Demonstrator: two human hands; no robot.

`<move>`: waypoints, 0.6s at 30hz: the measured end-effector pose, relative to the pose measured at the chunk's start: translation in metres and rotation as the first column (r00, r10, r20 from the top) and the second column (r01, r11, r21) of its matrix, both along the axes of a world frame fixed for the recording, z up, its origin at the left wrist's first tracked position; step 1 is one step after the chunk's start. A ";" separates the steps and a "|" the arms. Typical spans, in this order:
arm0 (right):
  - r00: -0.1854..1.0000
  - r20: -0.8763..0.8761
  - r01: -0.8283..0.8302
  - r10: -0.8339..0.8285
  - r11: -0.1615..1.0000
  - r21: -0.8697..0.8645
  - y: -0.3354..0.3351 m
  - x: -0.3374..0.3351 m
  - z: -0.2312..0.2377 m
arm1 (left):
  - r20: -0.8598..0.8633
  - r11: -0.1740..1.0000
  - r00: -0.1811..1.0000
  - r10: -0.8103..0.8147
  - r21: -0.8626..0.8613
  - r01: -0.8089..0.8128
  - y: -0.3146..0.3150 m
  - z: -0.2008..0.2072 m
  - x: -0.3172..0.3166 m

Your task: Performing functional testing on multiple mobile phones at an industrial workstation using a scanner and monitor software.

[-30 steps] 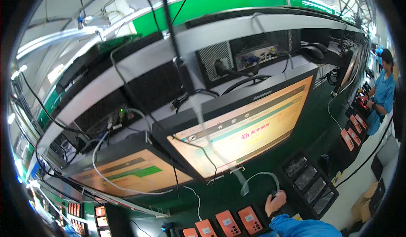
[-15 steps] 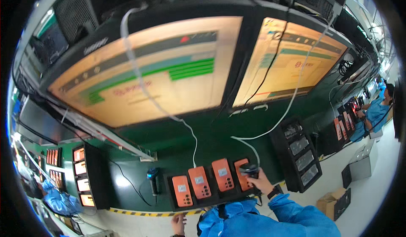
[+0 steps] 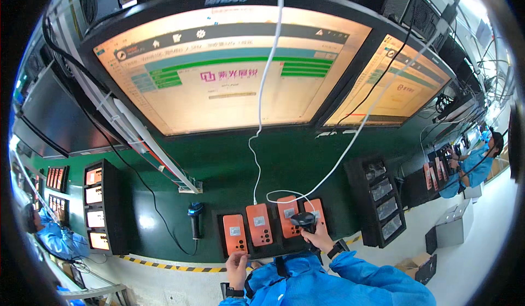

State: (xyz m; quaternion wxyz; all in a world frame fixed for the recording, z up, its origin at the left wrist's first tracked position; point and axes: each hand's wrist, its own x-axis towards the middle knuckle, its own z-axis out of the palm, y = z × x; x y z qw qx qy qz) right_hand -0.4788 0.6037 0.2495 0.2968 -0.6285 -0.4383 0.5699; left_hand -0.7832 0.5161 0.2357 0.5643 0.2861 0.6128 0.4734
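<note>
Several orange phones lie face down, side by side, in a black tray (image 3: pixel 280 247) at the table's near edge. My right hand (image 3: pixel 321 239) is closed round a black handheld barcode scanner (image 3: pixel 304 219), its head over the third phone (image 3: pixel 286 210) from the left. The rightmost phone (image 3: pixel 315 210) is partly hidden by the hand and scanner. A white cable (image 3: pixel 257 183) runs to the top of the second phone (image 3: pixel 259 230). My left hand (image 3: pixel 237 268) is at the lower edge of the leftmost phone (image 3: pixel 235 231), fingers loosely bent, holding nothing visible.
A second scanner (image 3: pixel 195 218) lies left of the tray. Black racks stand left (image 3: pixel 112 207) and right (image 3: pixel 377 202). Two lit monitors (image 3: pixel 229 104) span the back, and another white cable (image 3: pixel 350 147) hangs across the right one. Co-workers (image 3: pixel 54 235) sit at both sides.
My right hand and the scanner have moved left, from the rightmost phone to the third one. My left hand has risen to the leftmost phone. The view has shifted.
</note>
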 end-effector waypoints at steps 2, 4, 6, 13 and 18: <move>0.999 -0.027 0.021 -0.020 0.999 0.042 0.001 0.013 -0.006 | 0.031 0.993 0.997 -0.072 0.101 0.068 0.020 -0.006 0.022; 0.991 -0.104 0.096 -0.085 0.990 0.103 0.002 0.036 -0.017 | 0.060 0.975 0.980 -0.190 0.126 0.181 0.043 -0.015 0.051; 0.975 0.181 0.056 -0.125 0.936 0.346 0.011 0.069 -0.031 | -0.035 0.929 0.942 -0.334 0.160 0.335 0.078 -0.028 0.088; 0.842 0.207 0.438 -0.498 0.855 0.276 0.042 0.176 -0.106 | -0.502 0.998 0.864 -0.031 0.036 0.057 0.131 -0.046 0.182; 0.450 0.552 0.436 -0.702 0.712 0.550 0.064 0.159 -0.111 | -0.493 0.934 0.805 -0.329 -0.040 0.356 0.145 -0.047 0.160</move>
